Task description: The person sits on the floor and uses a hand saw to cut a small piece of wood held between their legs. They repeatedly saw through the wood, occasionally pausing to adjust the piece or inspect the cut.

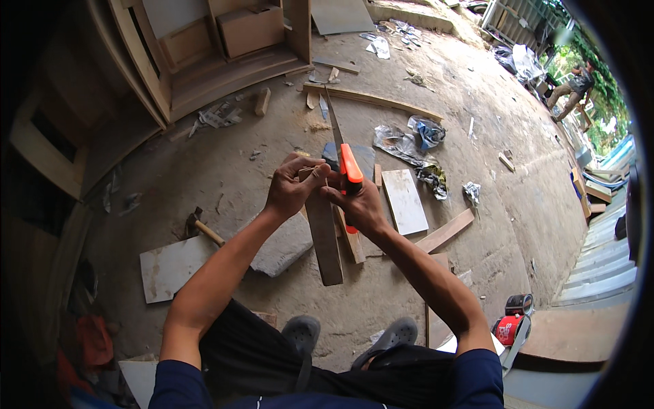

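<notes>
My left hand (289, 187) is closed on the upper end of a flat wooden board (322, 238), its thumb and fingers pinching the edge. The board's lower end points back toward my feet. In my right hand (362, 208) is a handsaw (351, 163) with an orange and black handle, its narrow blade pointing away from me. Both hands are close together, and the right fingertips come near or touch the board; the exact contact is hidden. Another wooden strip (351, 240) lies behind the held board, partly covered by it and my right hand.
A grey stone slab (283, 249) and a hammer (204, 228) lie left of the board. White panels (405, 202), a long batten (375, 99) and crumpled plastic (402, 144) are strewn over the floor. A wooden cabinet (238, 71) stands far left. Another person (578, 88) is at far right.
</notes>
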The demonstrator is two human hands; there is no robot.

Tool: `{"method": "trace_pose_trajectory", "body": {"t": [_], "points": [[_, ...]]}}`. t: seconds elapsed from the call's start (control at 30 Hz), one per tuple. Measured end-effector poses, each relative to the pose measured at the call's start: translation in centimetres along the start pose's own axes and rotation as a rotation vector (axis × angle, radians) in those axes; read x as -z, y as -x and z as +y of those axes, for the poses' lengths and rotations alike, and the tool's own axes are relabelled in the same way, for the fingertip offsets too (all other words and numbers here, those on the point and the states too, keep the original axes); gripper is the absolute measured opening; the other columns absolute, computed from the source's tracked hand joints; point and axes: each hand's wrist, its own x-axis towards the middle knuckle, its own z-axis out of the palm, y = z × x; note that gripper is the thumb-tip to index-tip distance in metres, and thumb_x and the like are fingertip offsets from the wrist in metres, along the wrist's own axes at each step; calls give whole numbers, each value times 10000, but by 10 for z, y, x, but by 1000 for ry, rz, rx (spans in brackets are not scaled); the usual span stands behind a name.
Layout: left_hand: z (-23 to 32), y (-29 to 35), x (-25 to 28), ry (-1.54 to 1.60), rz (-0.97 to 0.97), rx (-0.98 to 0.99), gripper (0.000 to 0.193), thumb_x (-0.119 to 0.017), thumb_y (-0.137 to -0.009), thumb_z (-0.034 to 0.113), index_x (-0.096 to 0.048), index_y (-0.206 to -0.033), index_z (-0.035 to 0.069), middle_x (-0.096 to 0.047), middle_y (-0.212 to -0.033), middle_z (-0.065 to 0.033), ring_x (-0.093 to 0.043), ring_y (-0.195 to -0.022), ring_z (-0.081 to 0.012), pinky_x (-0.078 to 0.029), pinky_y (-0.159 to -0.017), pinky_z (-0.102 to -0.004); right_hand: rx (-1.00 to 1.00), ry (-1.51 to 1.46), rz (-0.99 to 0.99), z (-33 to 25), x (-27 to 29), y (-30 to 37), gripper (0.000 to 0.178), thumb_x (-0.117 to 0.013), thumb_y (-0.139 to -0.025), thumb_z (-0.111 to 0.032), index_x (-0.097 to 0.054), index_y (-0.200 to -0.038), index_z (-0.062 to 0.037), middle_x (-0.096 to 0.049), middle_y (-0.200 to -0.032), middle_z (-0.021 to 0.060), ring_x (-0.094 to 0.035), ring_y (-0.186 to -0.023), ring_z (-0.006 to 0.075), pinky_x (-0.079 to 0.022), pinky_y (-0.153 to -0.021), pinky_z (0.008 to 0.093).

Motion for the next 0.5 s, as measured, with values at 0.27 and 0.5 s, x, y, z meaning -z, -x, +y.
{"method": "trace_pose_trajectory", "body": {"t": [0.27,0.5], "points": [[9,0,10,-116,60,48,531,-408,-989,439,-703,-953,-2,-628,-977,-71,-612,-907,-146,-474,-812,-268,-33,-149,-63,5,-8,-5,497,-745,-817,-175,-549,-1216,47,-661,-1068,120,-616,-959,146,-478,-845,280],[21,1,18,284,-12,180,719,-290,-960,583,-483,-1293,-25,-589,-1212,-157,-572,-1121,-228,-449,-965,-340,-47,-299,-54,6,-8,-2,412,-733,-815,-121,-527,-1133,41,-600,-1189,152,-595,-1002,156,-504,-856,303]]}}
